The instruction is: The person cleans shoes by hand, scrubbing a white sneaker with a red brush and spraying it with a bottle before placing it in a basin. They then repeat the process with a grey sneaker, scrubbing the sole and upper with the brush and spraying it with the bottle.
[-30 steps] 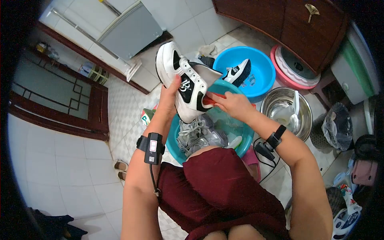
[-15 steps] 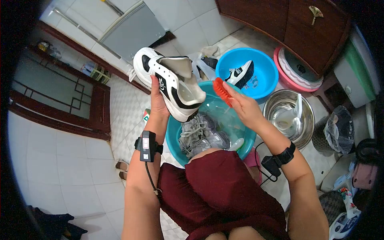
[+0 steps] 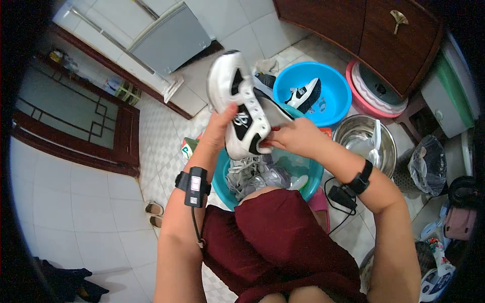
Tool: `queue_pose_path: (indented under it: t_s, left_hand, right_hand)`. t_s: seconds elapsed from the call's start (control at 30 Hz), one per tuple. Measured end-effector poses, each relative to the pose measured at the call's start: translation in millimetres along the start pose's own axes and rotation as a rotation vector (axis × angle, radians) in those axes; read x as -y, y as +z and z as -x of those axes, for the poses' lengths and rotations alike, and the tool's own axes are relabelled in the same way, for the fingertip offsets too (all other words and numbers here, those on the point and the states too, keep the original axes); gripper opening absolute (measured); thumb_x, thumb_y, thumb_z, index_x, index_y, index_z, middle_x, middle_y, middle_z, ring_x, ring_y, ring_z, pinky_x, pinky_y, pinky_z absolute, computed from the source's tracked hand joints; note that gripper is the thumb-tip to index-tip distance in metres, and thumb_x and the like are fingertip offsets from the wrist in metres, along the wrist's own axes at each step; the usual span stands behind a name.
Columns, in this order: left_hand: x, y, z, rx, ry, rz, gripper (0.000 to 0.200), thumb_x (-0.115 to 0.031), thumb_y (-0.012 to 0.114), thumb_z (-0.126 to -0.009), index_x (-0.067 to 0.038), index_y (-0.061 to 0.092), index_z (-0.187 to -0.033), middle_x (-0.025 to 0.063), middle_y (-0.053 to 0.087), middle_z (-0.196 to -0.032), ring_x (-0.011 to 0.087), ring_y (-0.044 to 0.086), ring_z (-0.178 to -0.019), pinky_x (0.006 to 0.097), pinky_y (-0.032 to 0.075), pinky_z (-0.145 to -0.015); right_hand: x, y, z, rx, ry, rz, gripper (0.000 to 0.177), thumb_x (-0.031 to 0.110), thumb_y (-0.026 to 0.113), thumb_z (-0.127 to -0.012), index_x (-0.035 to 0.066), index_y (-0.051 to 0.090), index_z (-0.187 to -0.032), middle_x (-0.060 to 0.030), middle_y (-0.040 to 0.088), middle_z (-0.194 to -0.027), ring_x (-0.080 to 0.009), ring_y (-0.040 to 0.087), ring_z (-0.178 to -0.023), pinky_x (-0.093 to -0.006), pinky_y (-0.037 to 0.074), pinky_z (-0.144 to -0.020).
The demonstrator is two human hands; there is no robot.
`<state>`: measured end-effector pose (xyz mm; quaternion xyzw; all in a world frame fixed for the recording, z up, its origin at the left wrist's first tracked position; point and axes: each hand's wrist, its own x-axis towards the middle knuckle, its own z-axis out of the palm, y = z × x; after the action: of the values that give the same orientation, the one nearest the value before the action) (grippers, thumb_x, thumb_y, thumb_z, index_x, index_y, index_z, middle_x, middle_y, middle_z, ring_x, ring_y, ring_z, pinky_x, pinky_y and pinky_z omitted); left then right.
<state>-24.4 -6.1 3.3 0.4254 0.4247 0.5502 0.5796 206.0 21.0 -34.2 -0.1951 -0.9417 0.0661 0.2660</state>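
A white and black sneaker (image 3: 255,118) is held up over the teal basin (image 3: 219,188), tilted with its toe upward. My left hand (image 3: 221,127) is closed round its side. At the heel opening is my right hand (image 3: 295,137), closed on a red brush (image 3: 267,143) that its fingers mostly hide. An orange-red patch shows behind the right wrist; I cannot make out what it belongs to. In the teal basin lie grey laced shoes (image 3: 255,177) in water, with a white and green handled item (image 3: 299,183) beside them. The other white and black sneaker (image 3: 307,96) rests in the blue basin (image 3: 339,96).
A steel bowl (image 3: 389,166) with a white scoop (image 3: 377,139) stands at the right, near a lined bin (image 3: 429,166). Stacked basins (image 3: 353,98) sit under a dark wooden cabinet (image 3: 323,20). Light slippers (image 3: 154,208) lie on the floor at the left.
The sneaker has moved right and turned, its toe now higher. My right hand has moved left and down to the shoe's heel, and the brush is now mostly hidden.
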Motion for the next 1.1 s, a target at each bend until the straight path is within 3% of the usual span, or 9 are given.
queue_pose_path:
  t_s: [0.2,0.3,0.47,0.57,0.67,0.77,0.87,0.97,1.1]
  left_hand:
    - [-9,16,0,-0.063,-0.050,0.306,0.049,-0.046,0.052,-0.090,-0.006,0.054,-0.118,0.0091,0.064,-0.106,0.0198,0.064,-0.092,0.0344,0.053,-0.083]
    - [-5,1,-5,-0.075,-0.078,0.184,0.049,-0.040,0.062,-0.086,-0.004,0.053,-0.118,0.0101,0.064,-0.105,0.0192,0.064,-0.089,0.0327,0.053,-0.080]
    - [0,2,-5,-0.129,0.000,0.026,0.057,-0.033,0.071,-0.079,-0.002,0.050,-0.122,0.0083,0.063,-0.106,0.0169,0.063,-0.090,0.0294,0.051,-0.078]
    - [-3,3,-6,-0.145,0.043,-0.076,0.058,-0.032,0.072,-0.079,-0.002,0.049,-0.123,0.0081,0.062,-0.107,0.0168,0.062,-0.090,0.0293,0.050,-0.078]
    - [-7,2,-6,-0.140,-0.025,-0.110,0.063,-0.031,0.073,-0.078,-0.003,0.045,-0.127,0.0094,0.059,-0.113,0.0168,0.059,-0.096,0.0293,0.048,-0.083]
    - [-2,-2,-8,-0.135,0.016,-0.138,0.063,-0.031,0.074,-0.078,-0.002,0.045,-0.126,0.0093,0.059,-0.113,0.0165,0.059,-0.096,0.0290,0.047,-0.083]
    - [5,-5,-6,-0.101,-0.151,0.009,0.054,-0.034,0.068,-0.082,-0.003,0.049,-0.123,0.0086,0.062,-0.108,0.0172,0.062,-0.091,0.0302,0.050,-0.081]
    - [4,2,-6,-0.101,-0.215,0.178,0.049,-0.040,0.060,-0.087,-0.004,0.054,-0.120,0.0106,0.065,-0.105,0.0207,0.065,-0.090,0.0340,0.053,-0.081]
    - [0,0,-5,-0.078,-0.157,0.214,0.049,-0.039,0.063,-0.085,-0.004,0.054,-0.119,0.0099,0.065,-0.105,0.0203,0.064,-0.090,0.0332,0.052,-0.081]
  right_hand:
    - [-2,-28,-15,-0.267,-0.002,0.291,0.035,0.018,0.050,-0.085,0.032,0.056,-0.116,-0.0099,0.053,-0.068,-0.0242,0.061,-0.058,-0.0349,0.049,-0.047]
    - [-7,-2,-13,-0.069,0.069,0.203,0.035,0.021,0.051,-0.085,0.032,0.053,-0.119,-0.0102,0.053,-0.068,-0.0261,0.060,-0.055,-0.0367,0.048,-0.046]
    - [-4,-1,-8,0.312,0.085,-0.114,0.026,0.031,0.049,-0.092,0.024,0.054,-0.117,-0.0108,0.057,-0.073,-0.0289,0.059,-0.060,-0.0411,0.047,-0.053]
    - [-12,21,-7,0.319,0.031,-0.686,0.032,0.033,0.045,-0.093,0.026,0.051,-0.124,-0.0181,0.062,-0.080,-0.0354,0.062,-0.069,-0.0457,0.048,-0.054]
    - [2,-4,-4,0.748,0.717,-1.204,0.034,0.033,0.043,-0.094,0.024,0.051,-0.126,-0.0175,0.062,-0.084,-0.0337,0.063,-0.070,-0.0457,0.048,-0.058]
    - [1,33,5,0.319,0.255,-1.082,0.034,0.031,0.046,-0.093,0.026,0.051,-0.126,-0.0134,0.061,-0.083,-0.0295,0.063,-0.067,-0.0427,0.049,-0.056]
    - [-11,25,8,0.243,0.042,-0.030,0.038,0.026,0.049,-0.091,0.029,0.048,-0.129,-0.0112,0.058,-0.080,-0.0263,0.063,-0.065,-0.0382,0.049,-0.051]
    - [-31,11,-4,-0.076,-0.141,0.099,0.041,0.025,0.051,-0.089,0.031,0.047,-0.129,-0.0103,0.056,-0.074,-0.0266,0.063,-0.065,-0.0358,0.049,-0.048]
    - [-15,15,-2,-0.012,0.106,0.137,0.038,0.034,0.052,-0.087,0.032,0.050,-0.125,-0.0100,0.056,-0.067,-0.0292,0.062,-0.059,-0.0388,0.049,-0.048]
